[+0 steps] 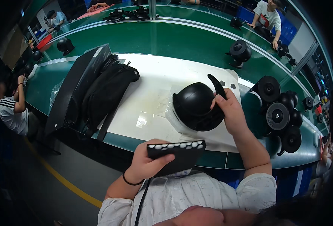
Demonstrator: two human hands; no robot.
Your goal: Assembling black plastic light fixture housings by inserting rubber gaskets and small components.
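Note:
My left hand [145, 160] is closed round a flat black block-like piece [177, 156], held close to my body. A row of white round dots runs along its upper edge. My right hand [232, 113] grips a curved black handle-like arm [216, 84] at the right side of a round glossy black housing [196, 101]. The housing rests tilted on a clear bubble-wrap sheet [170, 115], which lies on a white mat [143, 71]. Some of my right fingertips are hidden behind the arm.
To the left stand a long black box [70, 90] and a black cloth bag [111, 86]. Several round black housings [277, 113] cluster at the right. Another housing [240, 51] sits on the green conveyor [166, 37] beyond the mat. Co-workers [268, 19] are at work around the line.

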